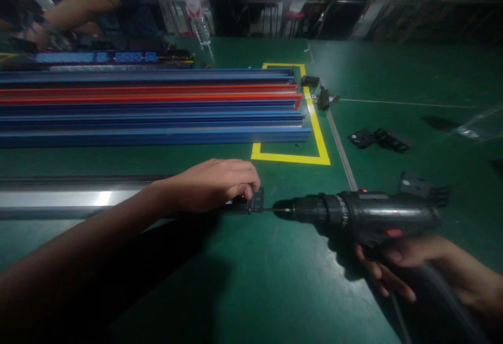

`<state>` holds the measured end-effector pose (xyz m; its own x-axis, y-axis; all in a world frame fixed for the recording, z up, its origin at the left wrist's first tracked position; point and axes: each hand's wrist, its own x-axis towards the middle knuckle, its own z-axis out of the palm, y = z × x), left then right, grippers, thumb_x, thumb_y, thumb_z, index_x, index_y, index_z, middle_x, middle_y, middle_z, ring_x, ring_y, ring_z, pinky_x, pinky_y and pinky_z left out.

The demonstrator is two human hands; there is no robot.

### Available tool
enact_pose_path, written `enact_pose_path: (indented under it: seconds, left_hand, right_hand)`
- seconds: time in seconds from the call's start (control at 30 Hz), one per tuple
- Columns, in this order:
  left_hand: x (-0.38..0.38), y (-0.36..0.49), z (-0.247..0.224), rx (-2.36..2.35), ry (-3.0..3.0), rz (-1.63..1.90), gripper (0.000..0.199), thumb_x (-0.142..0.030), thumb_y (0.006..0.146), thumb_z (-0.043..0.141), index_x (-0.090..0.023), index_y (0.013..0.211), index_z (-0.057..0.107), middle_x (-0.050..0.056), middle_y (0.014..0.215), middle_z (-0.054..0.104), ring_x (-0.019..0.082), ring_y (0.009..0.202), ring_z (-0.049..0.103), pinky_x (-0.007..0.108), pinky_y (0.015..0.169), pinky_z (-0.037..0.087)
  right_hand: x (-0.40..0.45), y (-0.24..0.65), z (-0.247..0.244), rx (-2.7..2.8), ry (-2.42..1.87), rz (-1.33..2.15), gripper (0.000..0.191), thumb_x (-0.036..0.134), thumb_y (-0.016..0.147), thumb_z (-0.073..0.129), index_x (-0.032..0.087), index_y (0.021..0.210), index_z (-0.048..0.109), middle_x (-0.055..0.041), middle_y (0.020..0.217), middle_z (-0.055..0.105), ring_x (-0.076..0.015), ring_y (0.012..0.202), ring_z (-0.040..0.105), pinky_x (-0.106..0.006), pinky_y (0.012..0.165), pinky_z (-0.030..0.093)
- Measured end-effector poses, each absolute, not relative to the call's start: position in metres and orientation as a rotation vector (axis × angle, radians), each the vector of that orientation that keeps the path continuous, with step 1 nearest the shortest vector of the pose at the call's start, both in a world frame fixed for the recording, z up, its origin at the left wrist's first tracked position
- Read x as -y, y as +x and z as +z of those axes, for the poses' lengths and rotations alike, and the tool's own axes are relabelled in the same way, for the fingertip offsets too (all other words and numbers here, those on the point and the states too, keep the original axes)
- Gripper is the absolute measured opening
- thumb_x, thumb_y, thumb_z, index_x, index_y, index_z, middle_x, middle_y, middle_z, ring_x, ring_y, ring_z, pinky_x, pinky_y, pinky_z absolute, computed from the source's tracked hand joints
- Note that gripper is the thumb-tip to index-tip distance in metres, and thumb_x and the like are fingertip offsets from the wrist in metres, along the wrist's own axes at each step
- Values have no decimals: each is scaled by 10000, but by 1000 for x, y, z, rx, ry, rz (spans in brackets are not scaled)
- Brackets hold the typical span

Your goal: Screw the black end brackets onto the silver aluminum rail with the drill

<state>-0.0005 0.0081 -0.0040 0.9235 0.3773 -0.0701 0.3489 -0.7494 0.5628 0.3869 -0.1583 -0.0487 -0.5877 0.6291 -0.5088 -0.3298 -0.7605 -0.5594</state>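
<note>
My left hand (pixel 214 184) is closed at the right end of a long silver metal profile (pixel 86 198), thumb and fingers on a small black end cap (pixel 258 198). A black power drill (pixel 385 212) lies level in my right hand (pixel 424 257), which is wrapped round its handle. The drill's long thin bit (pixel 275 209) points left, and its tip meets the lower edge of the end cap. Whether a screw sits at the tip is too small to tell.
Several blue and red profiles (pixel 157 97) lie across the green table (pixel 251 281) behind my left hand. Black plastic parts (pixel 377 138) are scattered at the right. A plastic bottle (pixel 198 19) stands at the back, near a co-worker's arm (pixel 78 8).
</note>
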Motion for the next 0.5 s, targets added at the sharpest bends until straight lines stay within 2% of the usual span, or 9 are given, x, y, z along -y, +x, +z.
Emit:
enact_pose_path:
  seconds: [0.23,0.5]
  left_hand:
    - [-6,3,-1,-560,2487,64,196,-176,1029,453,-228,1032,642,-3,1085,647,171,988,578,290,839,381]
    - [-4,1,2,-511,2510,108,185,-192,1050,450,-219,1018,630,9,1083,647,174,1005,582,291,866,392]
  right_hand:
    - [158,388,-57,593,-921,2309,334,238,820,692,88,1100,796,-126,880,807,-132,557,713,-301,714,608]
    - [159,388,-56,656,-902,2292,353,276,828,684,109,1119,795,-136,879,810,-151,563,710,-319,706,607]
